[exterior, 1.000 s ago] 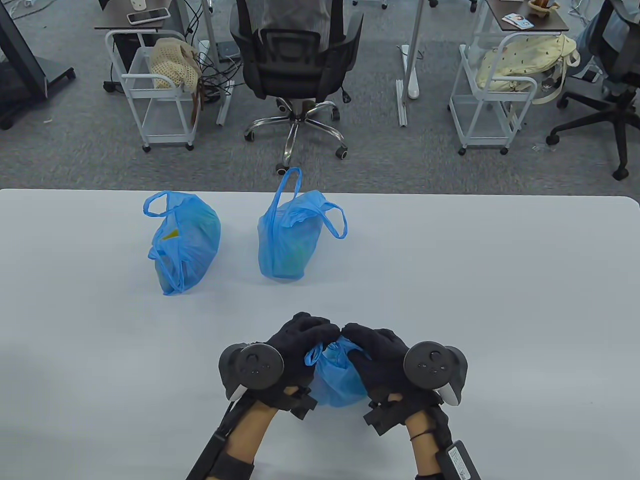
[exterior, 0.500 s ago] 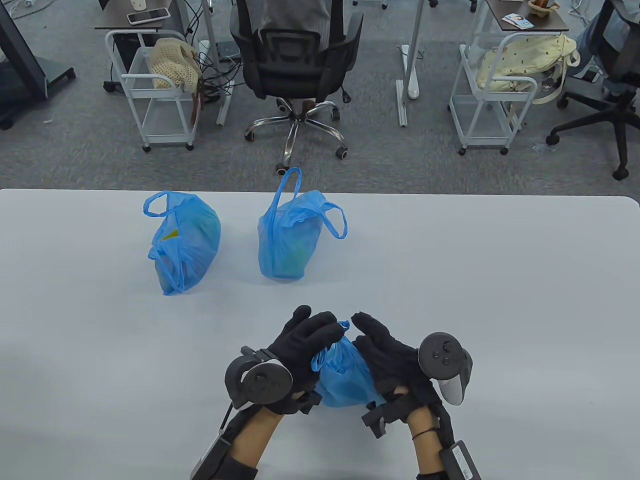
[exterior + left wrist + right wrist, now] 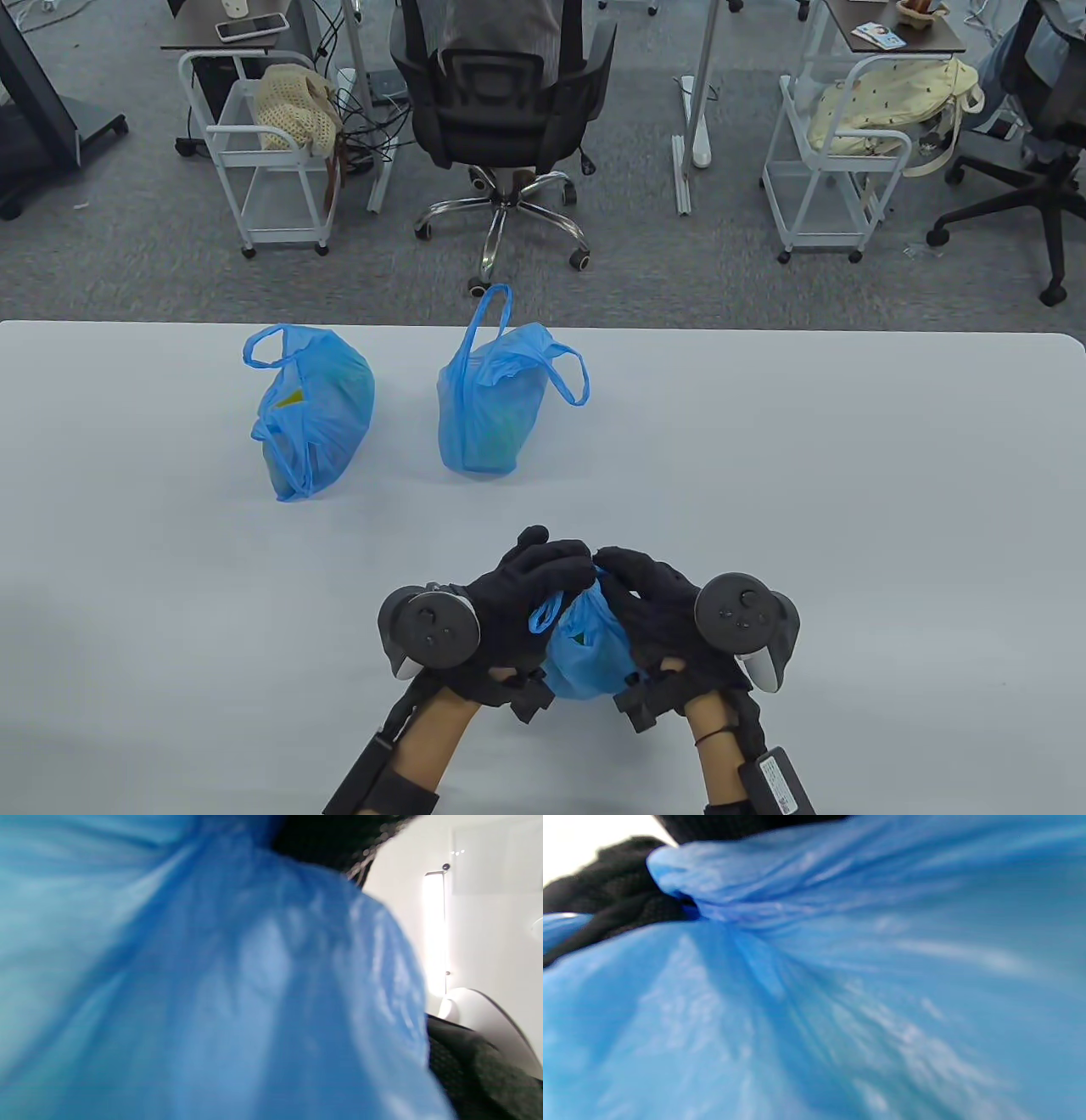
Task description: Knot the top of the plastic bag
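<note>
A small blue plastic bag (image 3: 585, 649) sits on the white table (image 3: 848, 526) near the front edge, between my two gloved hands. My left hand (image 3: 526, 586) and my right hand (image 3: 645, 586) both curl over the bag's top, and their fingertips meet above it. A blue handle loop (image 3: 545, 613) hangs out under the left fingers. The bag fills the left wrist view (image 3: 212, 993) and the right wrist view (image 3: 840, 1005). In the right wrist view gathered plastic bunches into a twist (image 3: 683, 887) against dark glove fingers (image 3: 615, 908). The exact hold of each hand is hidden.
Two more filled blue bags stand further back on the table, one at the left (image 3: 312, 412) and one at the centre (image 3: 496, 399), both with loose handles. Beyond the far table edge are an office chair (image 3: 501, 110) and white carts (image 3: 263, 153).
Both hands spread apart and tilted half a second ago, then closed back together over the bag's top. The bag stays in the same place.
</note>
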Available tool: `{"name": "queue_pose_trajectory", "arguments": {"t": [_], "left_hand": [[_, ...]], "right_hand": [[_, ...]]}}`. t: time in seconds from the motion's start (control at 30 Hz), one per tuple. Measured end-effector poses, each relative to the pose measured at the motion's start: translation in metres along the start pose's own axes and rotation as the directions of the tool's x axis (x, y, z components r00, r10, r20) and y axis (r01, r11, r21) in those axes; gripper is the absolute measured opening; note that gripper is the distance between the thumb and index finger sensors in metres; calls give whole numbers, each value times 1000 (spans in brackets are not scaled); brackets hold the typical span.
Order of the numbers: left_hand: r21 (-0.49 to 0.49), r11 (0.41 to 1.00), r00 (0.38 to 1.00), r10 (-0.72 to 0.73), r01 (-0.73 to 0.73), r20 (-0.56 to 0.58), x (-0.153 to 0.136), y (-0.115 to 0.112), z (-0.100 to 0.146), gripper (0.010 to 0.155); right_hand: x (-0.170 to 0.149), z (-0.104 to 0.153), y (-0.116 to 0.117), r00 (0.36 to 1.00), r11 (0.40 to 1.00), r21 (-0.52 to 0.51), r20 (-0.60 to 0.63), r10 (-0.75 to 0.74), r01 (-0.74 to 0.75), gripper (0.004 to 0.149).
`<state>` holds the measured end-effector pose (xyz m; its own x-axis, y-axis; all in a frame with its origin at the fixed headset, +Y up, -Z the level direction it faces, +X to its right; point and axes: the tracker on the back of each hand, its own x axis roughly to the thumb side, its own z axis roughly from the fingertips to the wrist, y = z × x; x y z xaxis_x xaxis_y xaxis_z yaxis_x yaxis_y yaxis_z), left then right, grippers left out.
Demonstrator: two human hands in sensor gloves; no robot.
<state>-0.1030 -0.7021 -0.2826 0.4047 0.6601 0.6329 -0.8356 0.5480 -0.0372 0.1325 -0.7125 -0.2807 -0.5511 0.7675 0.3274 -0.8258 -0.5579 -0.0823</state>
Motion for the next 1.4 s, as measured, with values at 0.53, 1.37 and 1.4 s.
{"name": "queue_pose_trajectory", "arguments": {"t": [0.53,1.37,1.4], "left_hand": [[25,992,951,123,-121,-284,-35,19,3,47],[-99,976,861,-217,193,-460,-54,32,6,44],[-120,970,851,-242,211,-467,-55,31,5,44]], "right_hand": [[4,6,-24,972,945,-238,13,236,-226,37],[-21,4,-38,847,824,-197,-101,521,-531,36],[-23,4,-39,847,826,-189,-112,520,-532,36]]}}
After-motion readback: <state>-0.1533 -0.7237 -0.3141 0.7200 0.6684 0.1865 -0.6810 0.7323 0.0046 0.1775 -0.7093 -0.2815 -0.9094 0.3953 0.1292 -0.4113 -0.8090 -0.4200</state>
